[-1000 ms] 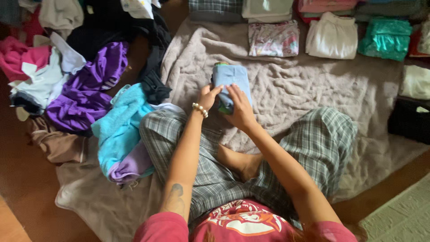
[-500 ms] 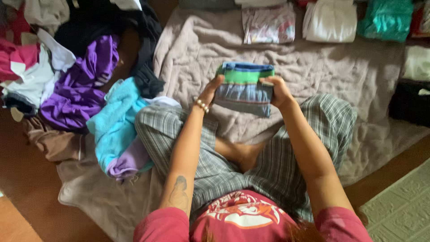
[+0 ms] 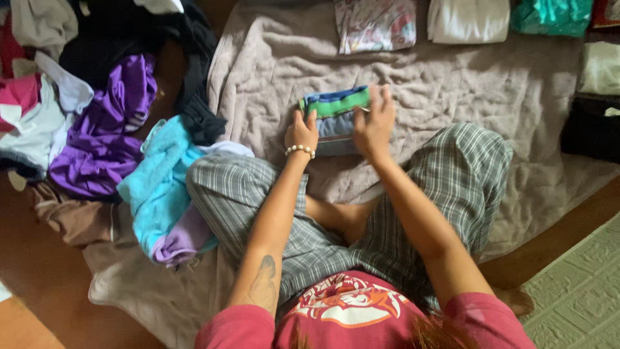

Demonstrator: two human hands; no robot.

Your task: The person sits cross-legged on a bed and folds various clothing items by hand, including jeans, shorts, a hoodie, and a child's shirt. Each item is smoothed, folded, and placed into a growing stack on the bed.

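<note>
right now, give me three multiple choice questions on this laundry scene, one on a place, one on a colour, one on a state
1. Where does the folded striped garment lie?
A. on the grey blanket
B. on the wooden floor
C. on the green mat

2. What colour is the loose garment lying beside the turquoise towel?
A. yellow
B. purple
C. orange

3. How do the hands meet the striped garment?
A. both rest on it
B. only the left touches it
C. neither touches it

Answers: 1 A, it sits on the grey blanket ahead of the knees. 2 B, the purple garment spreads left of the turquoise towel. 3 A, the left hand and the right hand both press on it.
</note>
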